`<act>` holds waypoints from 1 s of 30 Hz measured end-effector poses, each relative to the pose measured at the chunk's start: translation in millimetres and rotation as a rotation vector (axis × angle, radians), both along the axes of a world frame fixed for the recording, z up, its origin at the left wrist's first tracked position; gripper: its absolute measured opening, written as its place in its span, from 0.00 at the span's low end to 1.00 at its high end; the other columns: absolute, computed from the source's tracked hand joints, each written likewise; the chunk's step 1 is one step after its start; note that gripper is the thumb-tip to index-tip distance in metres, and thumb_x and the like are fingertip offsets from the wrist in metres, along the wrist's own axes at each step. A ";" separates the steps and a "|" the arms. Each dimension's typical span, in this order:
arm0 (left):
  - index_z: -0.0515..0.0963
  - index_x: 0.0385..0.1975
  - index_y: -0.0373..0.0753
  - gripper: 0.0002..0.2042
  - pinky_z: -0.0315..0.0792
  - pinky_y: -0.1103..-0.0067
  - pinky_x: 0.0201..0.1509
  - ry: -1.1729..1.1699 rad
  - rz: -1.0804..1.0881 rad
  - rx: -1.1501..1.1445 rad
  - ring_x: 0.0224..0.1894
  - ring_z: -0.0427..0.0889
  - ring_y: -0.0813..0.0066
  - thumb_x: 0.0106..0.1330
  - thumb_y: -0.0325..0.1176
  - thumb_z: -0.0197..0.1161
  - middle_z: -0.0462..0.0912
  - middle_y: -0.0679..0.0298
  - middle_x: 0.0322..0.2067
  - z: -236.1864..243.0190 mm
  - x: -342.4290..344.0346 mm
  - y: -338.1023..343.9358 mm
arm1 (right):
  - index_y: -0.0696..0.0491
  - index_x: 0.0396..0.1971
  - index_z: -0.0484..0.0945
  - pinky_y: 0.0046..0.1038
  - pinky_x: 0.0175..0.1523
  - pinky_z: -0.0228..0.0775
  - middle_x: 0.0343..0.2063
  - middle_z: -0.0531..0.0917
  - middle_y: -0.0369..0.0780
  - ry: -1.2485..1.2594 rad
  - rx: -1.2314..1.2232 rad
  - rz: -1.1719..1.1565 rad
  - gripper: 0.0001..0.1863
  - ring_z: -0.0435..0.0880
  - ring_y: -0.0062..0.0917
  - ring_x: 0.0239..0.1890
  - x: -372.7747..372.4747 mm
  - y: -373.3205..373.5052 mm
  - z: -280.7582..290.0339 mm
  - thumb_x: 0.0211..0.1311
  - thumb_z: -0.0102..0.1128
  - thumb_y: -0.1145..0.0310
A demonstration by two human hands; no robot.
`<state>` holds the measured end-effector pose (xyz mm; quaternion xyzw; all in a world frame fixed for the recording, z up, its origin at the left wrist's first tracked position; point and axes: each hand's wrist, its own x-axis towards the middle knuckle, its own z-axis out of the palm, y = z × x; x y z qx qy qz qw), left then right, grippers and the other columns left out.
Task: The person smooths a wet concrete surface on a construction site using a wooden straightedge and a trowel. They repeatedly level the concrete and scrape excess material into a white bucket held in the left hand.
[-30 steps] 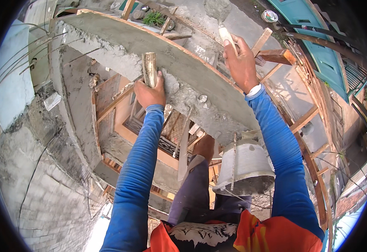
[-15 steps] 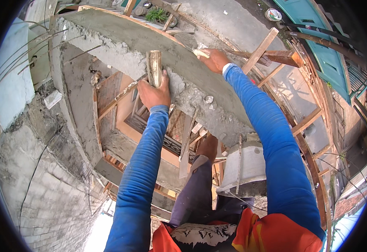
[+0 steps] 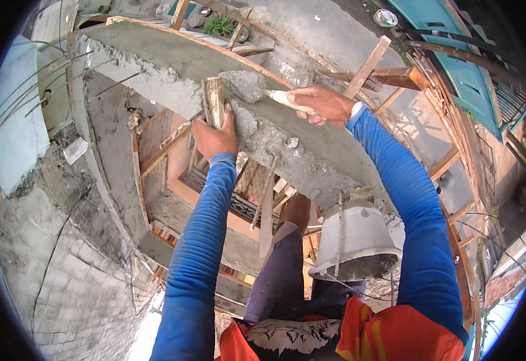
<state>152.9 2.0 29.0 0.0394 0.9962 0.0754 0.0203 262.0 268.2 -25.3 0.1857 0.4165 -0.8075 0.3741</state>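
Observation:
My right hand (image 3: pixel 323 104) is closed round the pale handle of a trowel (image 3: pixel 245 85). Its grey, mortar-smeared blade points left over the smooth cement top of a curved concrete ledge (image 3: pixel 160 55). Close by on the left, my left hand (image 3: pixel 215 133) grips a short, weathered piece of wood (image 3: pixel 213 99), its upper end beside the blade. What lies under my left palm is hidden. Rough, lumpy mortar (image 3: pixel 281 144) lies along the ledge's near side, below the trowel.
A white bucket (image 3: pixel 356 231) lies tipped beside my right forearm, mouth toward me. Bare rebar rods (image 3: pixel 115 85) stick out at the left. Timber props (image 3: pixel 368 67) rise beyond the ledge, above a paved ground far below. Openings between beams show lower framing near my leg (image 3: pixel 278 271).
My right hand has drawn back from the ledge's far edge and turned, bringing the trowel blade into view near the wood. The bucket shows more fully. My left hand keeps its grip.

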 end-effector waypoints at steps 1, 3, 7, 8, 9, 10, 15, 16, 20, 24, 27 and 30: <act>0.76 0.42 0.27 0.34 0.73 0.60 0.52 -0.007 0.008 -0.009 0.44 0.81 0.47 0.59 0.59 0.72 0.80 0.44 0.38 -1.0 -0.3 0.0 | 0.51 0.65 0.72 0.19 0.25 0.63 0.28 0.74 0.31 -0.080 -0.177 -0.035 0.29 0.67 0.13 0.22 5.3 7.3 -1.6 0.74 0.56 0.47; 0.76 0.42 0.27 0.34 0.73 0.60 0.52 -0.025 0.027 -0.033 0.44 0.81 0.47 0.60 0.60 0.72 0.80 0.44 0.38 0.0 0.6 1.5 | 0.53 0.62 0.72 0.17 0.22 0.54 0.27 0.71 0.30 -0.136 -0.182 -0.255 0.27 0.62 0.10 0.21 14.9 11.4 18.3 0.75 0.55 0.49; 0.76 0.42 0.27 0.34 0.73 0.60 0.51 0.006 0.006 -0.038 0.43 0.82 0.47 0.59 0.60 0.72 0.81 0.45 0.38 1.0 -2.0 -2.8 | 0.56 0.64 0.69 0.20 0.28 0.63 0.30 0.76 0.34 -0.018 0.167 -0.628 0.27 0.68 0.14 0.23 1.8 29.0 56.8 0.76 0.53 0.53; 0.76 0.42 0.27 0.34 0.73 0.60 0.51 0.017 -0.006 -0.041 0.43 0.82 0.47 0.59 0.60 0.72 0.81 0.45 0.38 2.0 -1.7 -1.8 | 0.57 0.64 0.68 0.22 0.29 0.66 0.31 0.78 0.36 0.030 0.386 -0.709 0.26 0.71 0.15 0.24 -4.9 32.5 64.7 0.76 0.53 0.54; 0.76 0.42 0.28 0.34 0.74 0.60 0.51 0.030 -0.018 -0.044 0.42 0.82 0.47 0.59 0.60 0.72 0.81 0.45 0.38 3.2 -1.5 -1.2 | 0.58 0.64 0.68 0.24 0.31 0.68 0.33 0.79 0.37 0.080 0.605 -0.784 0.26 0.75 0.17 0.25 -9.8 32.3 67.4 0.77 0.52 0.56; 0.77 0.41 0.27 0.33 0.73 0.60 0.52 -0.009 0.016 -0.033 0.44 0.81 0.48 0.59 0.59 0.72 0.80 0.46 0.38 4.3 -1.2 -0.6 | 0.57 0.64 0.67 0.27 0.34 0.71 0.34 0.81 0.41 0.127 0.790 -0.850 0.25 0.78 0.23 0.29 -13.9 29.4 64.0 0.76 0.52 0.57; 0.78 0.40 0.28 0.32 0.72 0.61 0.56 -0.080 0.058 -0.017 0.48 0.79 0.49 0.60 0.59 0.72 0.79 0.48 0.40 4.4 -1.3 8.7 | 0.51 0.64 0.66 0.46 0.52 0.74 0.44 0.83 0.57 0.270 1.101 -0.481 0.23 0.85 0.53 0.45 16.1 -27.7 -1.3 0.74 0.53 0.61; 0.77 0.40 0.28 0.32 0.73 0.61 0.54 -0.027 0.036 -0.031 0.46 0.80 0.49 0.60 0.59 0.72 0.80 0.47 0.39 3.1 -1.9 2.2 | 0.50 0.64 0.66 0.47 0.55 0.73 0.47 0.82 0.58 0.350 1.003 -0.222 0.23 0.82 0.56 0.49 27.1 -37.0 5.6 0.73 0.54 0.61; 0.77 0.41 0.28 0.33 0.73 0.61 0.54 -0.041 0.044 -0.059 0.47 0.80 0.49 0.59 0.59 0.72 0.80 0.46 0.40 1.4 2.4 1.3 | 0.51 0.64 0.67 0.47 0.60 0.72 0.54 0.80 0.56 0.101 0.869 -0.225 0.25 0.80 0.56 0.55 43.5 -38.8 33.7 0.73 0.54 0.58; 0.76 0.40 0.28 0.32 0.72 0.60 0.55 -0.070 0.045 -0.025 0.48 0.79 0.48 0.60 0.58 0.72 0.78 0.47 0.40 1.3 -2.9 5.4 | 0.53 0.65 0.69 0.44 0.63 0.72 0.56 0.81 0.55 0.265 0.897 -0.159 0.26 0.80 0.52 0.57 40.5 -36.6 -21.1 0.72 0.56 0.56; 0.76 0.39 0.29 0.31 0.72 0.60 0.55 -0.044 0.033 -0.030 0.46 0.79 0.48 0.59 0.58 0.73 0.78 0.47 0.39 3.9 -1.4 5.6 | 0.53 0.66 0.72 0.36 0.66 0.69 0.62 0.78 0.50 0.335 0.777 0.009 0.25 0.79 0.43 0.61 18.6 -49.3 -26.7 0.74 0.55 0.59; 0.76 0.40 0.29 0.31 0.72 0.60 0.54 -0.033 0.040 -0.029 0.46 0.80 0.48 0.59 0.57 0.73 0.79 0.47 0.40 6.5 0.7 3.9 | 0.52 0.68 0.72 0.35 0.65 0.71 0.63 0.78 0.48 0.278 0.709 0.059 0.26 0.81 0.40 0.60 5.9 -57.7 -13.2 0.74 0.55 0.59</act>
